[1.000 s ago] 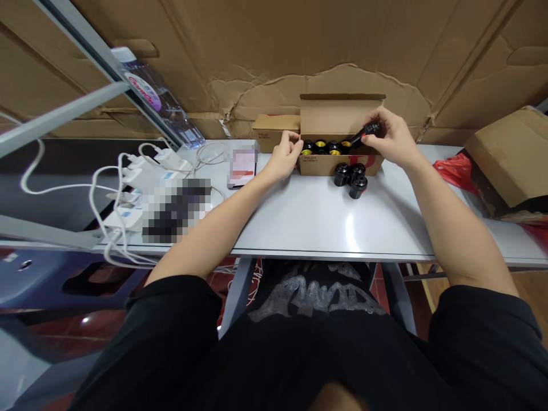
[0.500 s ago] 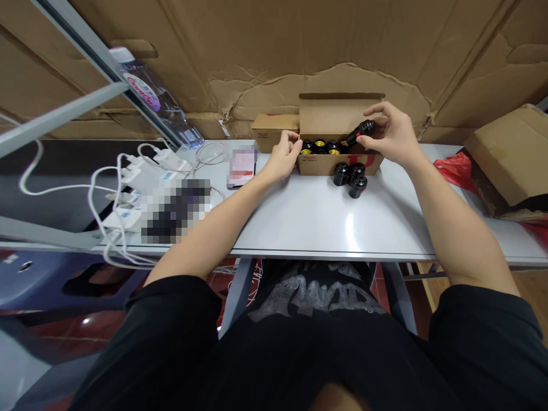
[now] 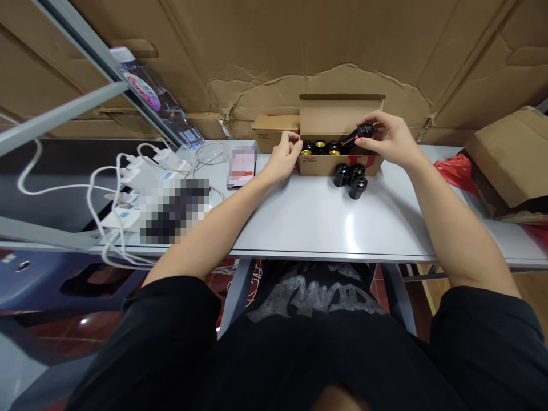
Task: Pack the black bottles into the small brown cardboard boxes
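Observation:
An open cardboard box point(image 3: 322, 166), its lid flap raised at the back, stands on the white table. Black cylindrical pieces with yellow rings point(image 3: 320, 146) fill its left part. At the box's left edge is my left hand point(image 3: 285, 155), closed, with thumb and fingertips on the cardboard. My right hand point(image 3: 393, 138) pinches a longer black cylindrical piece point(image 3: 357, 136) with a red mark between thumb and fingers. That piece tilts, its lower left end inside the box opening. Three short black cylindrical pieces point(image 3: 355, 181) stand upright on the table against and before the box's front.
A smaller cardboard box point(image 3: 274, 123) sits behind my left hand. Left are a phone point(image 3: 242, 168), white chargers with cables point(image 3: 145, 171) and a water bottle point(image 3: 162, 103) by the metal frame. A red plastic bag point(image 3: 457, 173) and a large carton point(image 3: 509, 154) lie right.
My right hand has shifted slightly left and down with the black piece, which now sits a little lower in the box opening. My left hand stays at the box edge.

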The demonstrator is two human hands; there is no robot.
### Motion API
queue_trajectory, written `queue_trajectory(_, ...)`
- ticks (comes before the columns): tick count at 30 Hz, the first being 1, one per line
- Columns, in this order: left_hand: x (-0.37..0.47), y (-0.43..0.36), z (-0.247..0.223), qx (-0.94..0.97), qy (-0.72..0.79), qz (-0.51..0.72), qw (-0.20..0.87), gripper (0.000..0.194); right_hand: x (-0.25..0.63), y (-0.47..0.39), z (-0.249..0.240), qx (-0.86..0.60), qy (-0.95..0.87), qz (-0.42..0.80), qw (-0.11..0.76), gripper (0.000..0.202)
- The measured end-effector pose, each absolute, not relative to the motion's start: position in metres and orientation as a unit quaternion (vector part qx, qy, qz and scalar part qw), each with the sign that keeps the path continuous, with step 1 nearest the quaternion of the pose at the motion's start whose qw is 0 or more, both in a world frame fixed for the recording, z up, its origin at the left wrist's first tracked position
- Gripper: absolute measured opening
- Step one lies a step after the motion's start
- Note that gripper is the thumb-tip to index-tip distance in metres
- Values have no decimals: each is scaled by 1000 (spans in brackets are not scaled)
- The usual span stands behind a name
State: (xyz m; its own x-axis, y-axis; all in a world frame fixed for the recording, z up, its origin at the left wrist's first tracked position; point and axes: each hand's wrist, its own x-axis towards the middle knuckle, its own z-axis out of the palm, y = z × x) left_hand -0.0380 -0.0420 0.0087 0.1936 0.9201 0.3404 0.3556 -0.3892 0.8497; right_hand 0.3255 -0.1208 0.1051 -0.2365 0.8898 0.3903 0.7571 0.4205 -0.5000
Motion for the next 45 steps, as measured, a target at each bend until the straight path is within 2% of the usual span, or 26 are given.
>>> queue_trajectory(3,-38,-41,7,701,456,446,319,50,331,-109,96,-479,-767,156,398,52)
queue_trajectory(7,-37,-39,5,696,457,453,318,57,335,-99,87,-436,-755,218,438,57)
queue_trajectory(15,-38,-35,0,706,451,456,301,64,335,-105,93,-449,-750,235,425,55)
queue_trajectory(22,-39,-35,0,707,453,455,298,48,333,-108,96,-480,-761,174,400,45)
queue_trajectory(25,-38,-36,1,706,453,455,298,47,333,-109,96,-483,-767,164,390,48)
queue_trajectory(30,-39,-37,2,708,456,450,298,56,334,-104,91,-462,-771,180,399,56)
queue_trajectory(38,-41,-40,6,713,452,440,307,70,335,-101,87,-450,-764,207,413,58)
queue_trajectory(45,-41,-40,6,716,453,439,298,75,335,-99,85,-443,-763,220,416,61)
